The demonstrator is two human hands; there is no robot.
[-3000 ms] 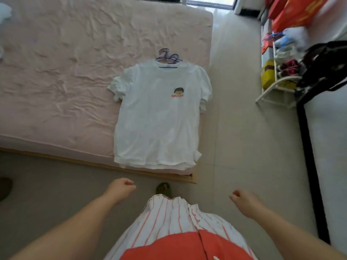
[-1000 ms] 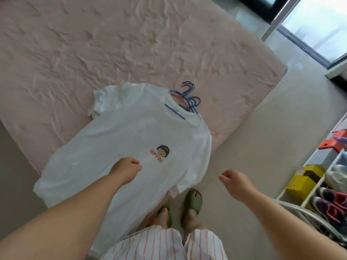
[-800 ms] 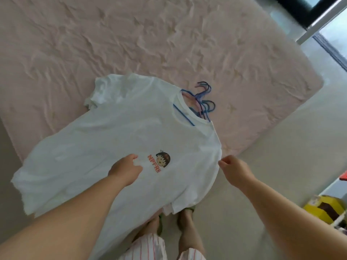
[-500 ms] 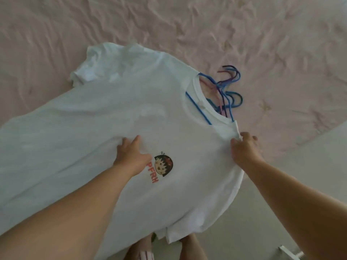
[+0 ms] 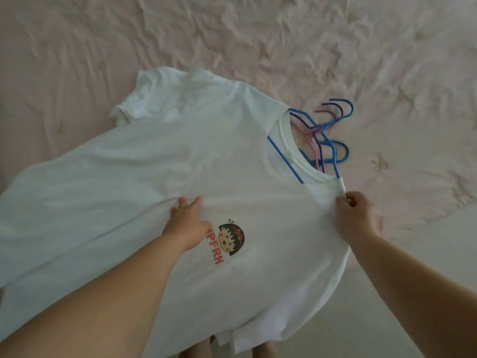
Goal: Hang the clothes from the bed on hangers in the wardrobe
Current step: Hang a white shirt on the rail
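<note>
The left hand [image 5: 187, 226] pressed flat, fingers released, on the white T-shirt [image 5: 160, 182] beside its cartoon print [image 5: 230, 239]. The right hand [image 5: 357, 215] pinched the shirt's shoulder seam in a clenched grip. Beyond, blue and pink hangers [image 5: 326, 136] poked from the collar on the pink bed [image 5: 129, 34].

Pink bed [image 5: 154, 34] with a white T-shirt [image 5: 160, 156] and a bunch of hangers [image 5: 333, 133] lying on it.

From my view the bed's crumpled pink cover fills nearly the whole frame; its edge runs diagonally at the lower right, where I see pale floor [image 5: 426, 241] beyond it. The T-shirt lies spread flat near that edge, printed side up, with its hem end hanging off the bed toward me. The blue and pink wire hangers rest on the cover at the shirt's collar, their hooks pointing away from the edge, their lower parts tucked inside the neck opening.
</note>
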